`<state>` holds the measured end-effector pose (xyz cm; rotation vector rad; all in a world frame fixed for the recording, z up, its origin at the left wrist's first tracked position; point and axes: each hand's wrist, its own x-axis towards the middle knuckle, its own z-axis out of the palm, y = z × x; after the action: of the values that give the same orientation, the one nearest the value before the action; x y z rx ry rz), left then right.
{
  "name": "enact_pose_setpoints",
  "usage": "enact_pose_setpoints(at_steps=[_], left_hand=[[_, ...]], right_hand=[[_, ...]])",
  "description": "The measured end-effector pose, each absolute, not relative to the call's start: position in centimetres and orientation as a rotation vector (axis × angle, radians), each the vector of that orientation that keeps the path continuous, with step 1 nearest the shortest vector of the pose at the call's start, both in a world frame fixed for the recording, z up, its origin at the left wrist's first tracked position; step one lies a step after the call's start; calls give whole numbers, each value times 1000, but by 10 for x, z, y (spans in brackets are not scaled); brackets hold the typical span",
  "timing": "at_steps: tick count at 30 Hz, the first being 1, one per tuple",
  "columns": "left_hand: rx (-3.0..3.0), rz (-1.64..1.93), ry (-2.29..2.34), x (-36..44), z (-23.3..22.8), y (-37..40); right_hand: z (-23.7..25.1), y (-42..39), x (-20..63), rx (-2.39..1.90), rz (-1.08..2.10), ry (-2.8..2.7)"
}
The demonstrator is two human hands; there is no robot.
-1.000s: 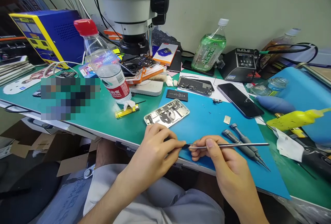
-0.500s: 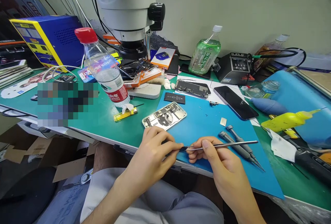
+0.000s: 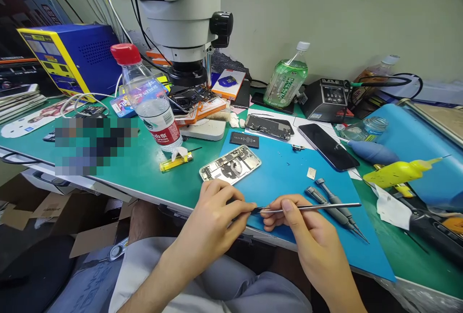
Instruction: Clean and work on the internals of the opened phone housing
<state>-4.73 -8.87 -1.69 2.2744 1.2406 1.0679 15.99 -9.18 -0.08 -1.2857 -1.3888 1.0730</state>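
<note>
My right hand is closed around a slim pair of metal tweezers, held nearly level with the tips pointing left. Those tips meet a small dark part pinched between the thumb and fingers of my left hand; most of it is hidden, so its kind is unclear. Just beyond my left hand lies an opened phone housing with its circuit board showing. A black phone battery rests behind the housing. Two grey screwdrivers lie on the blue mat beyond my right hand.
A red-capped water bottle and a yellow lighter stand left of the housing. Behind are a microscope, a detached phone screen and a green bottle. At right are a black phone and a yellow squeeze bottle.
The camera view has shifted slightly. Both hands keep nearly the same position and grip, with the tweezers turned a little closer to level.
</note>
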Motion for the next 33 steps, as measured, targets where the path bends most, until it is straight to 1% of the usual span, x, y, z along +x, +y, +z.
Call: enact_pose_setpoints(at_steps=[19,27,33], left_hand=[[2266,1108,1245,-45,-17,-89],[2270,1125,1254,-44,-17,-90],[2263,1121,1256,-43,-16,-89]], right_hand=[[-2,-94,162,-1273,1106,-1401],[-6,-98,158,-1323,939,-1503],[-5,-98,157,-1346,901,-1521]])
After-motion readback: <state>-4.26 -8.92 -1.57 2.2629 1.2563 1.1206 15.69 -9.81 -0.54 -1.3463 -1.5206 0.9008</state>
